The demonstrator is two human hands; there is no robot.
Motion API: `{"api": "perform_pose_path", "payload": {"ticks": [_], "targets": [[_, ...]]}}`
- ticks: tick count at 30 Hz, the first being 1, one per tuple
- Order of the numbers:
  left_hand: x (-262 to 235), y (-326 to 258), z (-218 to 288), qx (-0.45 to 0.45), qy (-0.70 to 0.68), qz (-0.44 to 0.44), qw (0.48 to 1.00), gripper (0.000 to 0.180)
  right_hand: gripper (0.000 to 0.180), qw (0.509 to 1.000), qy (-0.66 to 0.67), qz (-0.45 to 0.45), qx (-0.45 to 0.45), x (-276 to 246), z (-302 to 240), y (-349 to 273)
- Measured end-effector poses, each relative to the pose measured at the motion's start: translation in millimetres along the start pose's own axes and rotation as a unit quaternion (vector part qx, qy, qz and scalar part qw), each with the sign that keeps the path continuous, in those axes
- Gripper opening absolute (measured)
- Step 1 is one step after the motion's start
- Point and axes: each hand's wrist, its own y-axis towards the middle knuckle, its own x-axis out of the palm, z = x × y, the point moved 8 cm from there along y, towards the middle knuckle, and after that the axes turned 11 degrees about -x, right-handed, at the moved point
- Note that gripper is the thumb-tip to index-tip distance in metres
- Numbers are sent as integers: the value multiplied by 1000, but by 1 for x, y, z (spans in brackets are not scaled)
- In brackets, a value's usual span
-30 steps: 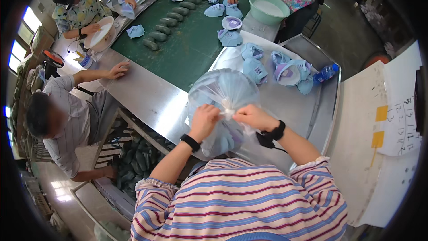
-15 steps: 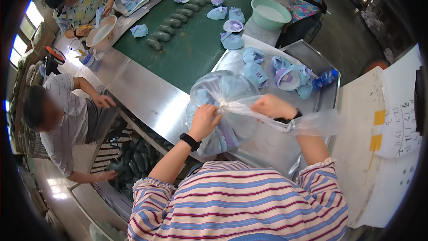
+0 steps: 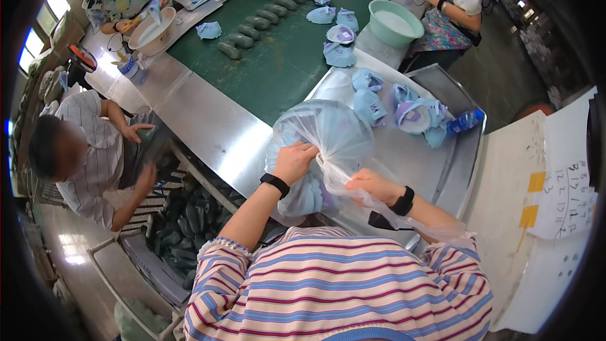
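A large clear plastic bag (image 3: 338, 125) stuffed with light-blue and purple pieces, which look like shoe uppers, rests on the metal tray in front of me. Its neck is gathered and twisted into a tight bunch. My left hand (image 3: 295, 161) is closed at the left of that bunch, fingertips pinching the plastic. To the right, my right hand (image 3: 377, 186) is closed round the gathered neck, and the loose end of the bag trails over my right wrist and forearm.
More blue uppers (image 3: 368, 107) lie on the metal tray (image 3: 435, 173) beside a blue-capped bottle (image 3: 464, 122). Dark shoe lasts (image 3: 257, 23) line the green belt (image 3: 278, 82). A seated person (image 3: 88, 145) works at left near a crate of lasts; two others work by basins (image 3: 396, 23).
My right hand has drawn nearer to me, pulling the bag's neck down and toward my body. The left hand stays at the bunch. The seated person has lifted a dark last.
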Motion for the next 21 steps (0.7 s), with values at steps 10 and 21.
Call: {"api": "perform_pose_path", "payload": {"ticks": [10, 21], "targets": [[-13, -2, -9, -135, -191, -16, 972, 5, 35, 937, 104, 128, -307, -94, -88, -2], [-51, 2, 13, 29, -78, -60, 995, 4, 19, 603, -695, 18, -390, -36, -82, 74]]}}
